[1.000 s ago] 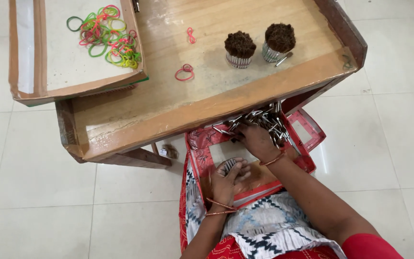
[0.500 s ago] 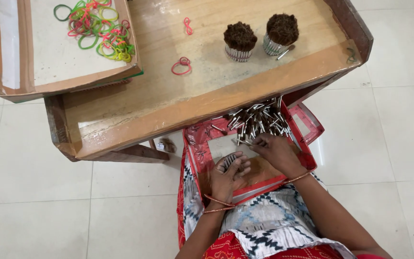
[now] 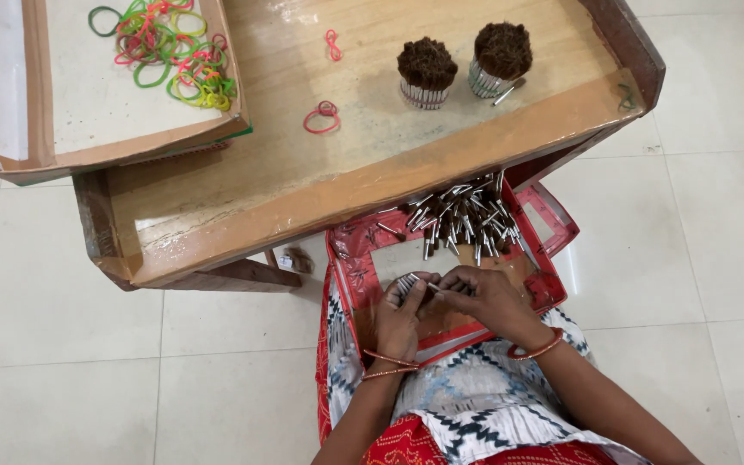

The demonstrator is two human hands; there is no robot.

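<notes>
1. A small bunch of thin silver-grey sticks (image 3: pixel 408 282) is held over the red tray (image 3: pixel 553 250) on the lap.
2. The left hand (image 3: pixel 399 317) is curled shut around the bunch.
3. One stick is pinched in the right hand (image 3: pixel 484 297) grip, touching the bunch.
</notes>
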